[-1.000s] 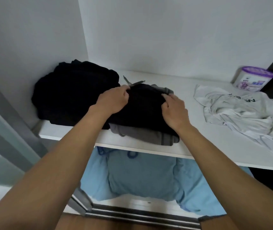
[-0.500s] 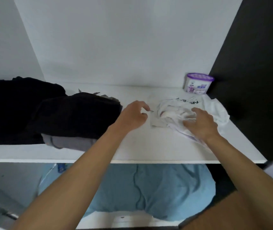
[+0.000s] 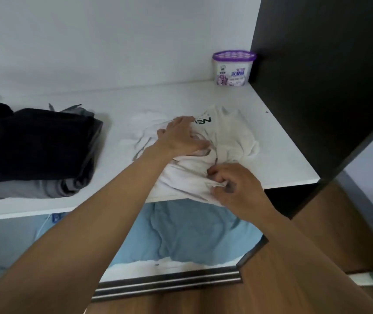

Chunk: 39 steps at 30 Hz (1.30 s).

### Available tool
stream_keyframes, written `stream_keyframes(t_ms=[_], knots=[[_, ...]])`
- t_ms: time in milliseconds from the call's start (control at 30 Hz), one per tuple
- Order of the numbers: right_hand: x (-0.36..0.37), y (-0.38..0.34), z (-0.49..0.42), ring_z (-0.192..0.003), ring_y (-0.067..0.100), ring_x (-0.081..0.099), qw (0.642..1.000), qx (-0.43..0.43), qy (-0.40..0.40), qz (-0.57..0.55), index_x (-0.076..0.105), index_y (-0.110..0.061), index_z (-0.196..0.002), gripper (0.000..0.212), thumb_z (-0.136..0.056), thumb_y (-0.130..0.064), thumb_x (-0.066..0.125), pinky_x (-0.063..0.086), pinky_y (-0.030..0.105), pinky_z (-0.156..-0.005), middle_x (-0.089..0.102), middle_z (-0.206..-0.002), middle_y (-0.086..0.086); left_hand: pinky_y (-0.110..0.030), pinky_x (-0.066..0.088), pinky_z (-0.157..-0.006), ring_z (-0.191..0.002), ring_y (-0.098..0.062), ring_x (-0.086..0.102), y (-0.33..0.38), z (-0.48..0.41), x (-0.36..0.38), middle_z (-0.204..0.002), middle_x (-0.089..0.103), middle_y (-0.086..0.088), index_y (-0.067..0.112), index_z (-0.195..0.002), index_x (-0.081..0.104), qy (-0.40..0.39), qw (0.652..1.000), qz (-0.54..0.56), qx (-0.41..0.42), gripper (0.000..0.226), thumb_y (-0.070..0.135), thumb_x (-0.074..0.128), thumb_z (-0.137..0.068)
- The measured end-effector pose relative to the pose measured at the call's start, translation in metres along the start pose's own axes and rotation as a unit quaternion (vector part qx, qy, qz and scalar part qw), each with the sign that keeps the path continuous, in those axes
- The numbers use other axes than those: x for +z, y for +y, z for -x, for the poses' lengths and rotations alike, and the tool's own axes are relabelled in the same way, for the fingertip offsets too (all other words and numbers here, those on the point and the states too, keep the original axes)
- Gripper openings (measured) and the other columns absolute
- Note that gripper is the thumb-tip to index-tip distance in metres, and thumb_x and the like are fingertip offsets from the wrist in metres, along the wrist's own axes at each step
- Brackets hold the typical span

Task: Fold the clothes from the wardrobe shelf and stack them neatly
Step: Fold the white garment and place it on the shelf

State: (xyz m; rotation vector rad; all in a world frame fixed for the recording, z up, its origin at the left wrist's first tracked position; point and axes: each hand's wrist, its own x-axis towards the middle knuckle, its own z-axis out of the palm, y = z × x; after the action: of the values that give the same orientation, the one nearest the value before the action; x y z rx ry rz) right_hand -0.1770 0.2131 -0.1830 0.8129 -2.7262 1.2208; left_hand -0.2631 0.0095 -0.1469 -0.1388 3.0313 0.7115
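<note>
Right of the dark stack [image 3: 34,143], your flat-fingered left hand [image 3: 181,137] presses the white T-shirt [image 3: 233,132] while your right hand [image 3: 237,189] pinches its hem with curled fingers, so spreading it flat likely comes next.

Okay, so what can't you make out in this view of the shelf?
Head view:
The white shirt print: the left hand covers part; only some letters show.
The dark folded stack: cut off by the left edge.
The purple-lidded tub: label too small to read.
The blue fabric below: the shelf hides its back part.
</note>
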Motion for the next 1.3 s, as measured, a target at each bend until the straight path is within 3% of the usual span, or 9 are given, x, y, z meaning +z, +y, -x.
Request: stream_keyframes(t_ms=[133,233,400,567,767,867,967,1100,1300], knots=[[-0.008,-0.012,0.023,-0.088,0.008,0.065,0.984,0.054,-0.018,-0.168,0.071,-0.011,-0.076,0.011,-0.087,-0.01,0.071,0.048,0.021,-0.079,0.075,-0.092,-0.007,-0.05,0.024,-0.11,-0.144,-0.025,0.027,-0.007,0.016,0.015,-0.153,0.037,0.0,0.032,-0.149,0.036,-0.009,0.997,-0.075,-0.019,0.089,0.068,0.064,-0.072],[-0.022,-0.015,0.01,-0.086,0.005,0.064,0.97,0.102,0.106,-0.194,0.071,-0.023,-0.09,0.006,-0.092,-0.027,0.067,0.048,0.021,-0.078,0.072,-0.091,-0.009,-0.048,0.032,-0.106,-0.135,-0.03,0.038,-0.012,0.04,0.022,-0.14,0.047,-0.006,0.023,-0.139,0.045,0.024,0.997,-0.072,-0.005,0.076,0.066,0.063,-0.079],[-0.032,-0.034,-0.027,-0.123,0.015,0.053,0.956,0.238,0.062,-0.158,0.043,-0.019,-0.145,0.074,-0.085,-0.057,0.068,0.043,0.028,-0.098,0.05,-0.14,-0.002,-0.029,0.034,-0.081,-0.113,-0.026,0.054,-0.027,0.103,0.023,-0.117,0.06,-0.009,0.021,-0.121,0.062,0.028,0.997,0.028,0.069,0.036,0.045,0.059,-0.095],[-0.001,-0.08,-0.009,-0.076,0.002,0.066,0.929,0.29,-0.054,-0.226,0.057,-0.03,-0.091,0.042,-0.076,-0.067,0.072,0.048,0.018,-0.057,0.068,-0.094,-0.011,-0.029,0.034,-0.067,-0.088,-0.023,0.058,-0.044,0.167,0.009,-0.084,0.048,0.004,0.035,-0.073,0.052,0.039,0.991,0.067,0.106,0.026,0.032,0.055,-0.099],[0.028,-0.141,0.036,-0.091,0.03,0.073,0.927,0.262,-0.019,-0.266,0.069,0.003,-0.109,0.029,-0.087,-0.016,0.07,0.059,0.035,-0.077,0.074,-0.102,0.021,-0.026,0.044,-0.077,-0.086,-0.017,0.058,-0.086,0.253,-0.025,-0.09,0.057,0.002,0.022,-0.095,0.067,0.033,0.974,0.187,0.125,0.006,0.028,0.067,-0.094],[0.047,-0.185,0.067,-0.098,0.033,0.069,0.921,0.21,0.012,-0.329,0.073,-0.002,-0.098,0.017,-0.088,-0.006,0.061,0.053,0.049,-0.093,0.072,-0.102,0.019,-0.015,0.048,-0.087,-0.106,-0.002,0.063,-0.112,0.3,-0.055,-0.115,0.068,0.015,0.041,-0.116,0.066,-0.064,0.92,0.354,0.154,0.032,0.024,0.066,-0.089],[0.067,-0.223,0.099,-0.085,0.024,0.065,0.928,0.155,0.008,-0.34,0.073,-0.019,-0.074,0.029,-0.086,-0.001,0.054,0.051,0.039,-0.084,0.07,-0.083,0.006,-0.024,0.048,-0.083,-0.112,-0.004,0.061,-0.142,0.333,-0.064,-0.125,0.066,0.019,0.045,-0.122,0.061,-0.023,0.883,0.453,0.119,0.049,0.022,0.062,-0.079],[0.101,-0.257,0.145,-0.072,0.01,0.068,0.941,0.122,-0.035,-0.314,0.074,-0.026,-0.062,0.042,-0.086,0.001,0.052,0.054,0.024,-0.068,0.072,-0.071,-0.006,-0.034,0.046,-0.103,-0.133,-0.002,0.044,-0.172,0.372,-0.05,-0.144,0.047,0.022,0.044,-0.14,0.042,-0.028,0.915,0.39,0.103,0.069,0.019,0.074,-0.084],[0.132,-0.273,0.19,-0.062,0.006,0.065,0.934,0.129,-0.074,-0.325,0.069,-0.025,-0.054,0.048,-0.09,0.002,0.051,0.051,0.019,-0.062,0.067,-0.06,-0.007,-0.025,0.051,-0.092,-0.104,-0.003,0.068,-0.2,0.439,-0.018,-0.11,0.074,0.017,0.036,-0.108,0.072,-0.152,0.924,0.346,0.055,0.027,0.026,0.071,-0.083]])
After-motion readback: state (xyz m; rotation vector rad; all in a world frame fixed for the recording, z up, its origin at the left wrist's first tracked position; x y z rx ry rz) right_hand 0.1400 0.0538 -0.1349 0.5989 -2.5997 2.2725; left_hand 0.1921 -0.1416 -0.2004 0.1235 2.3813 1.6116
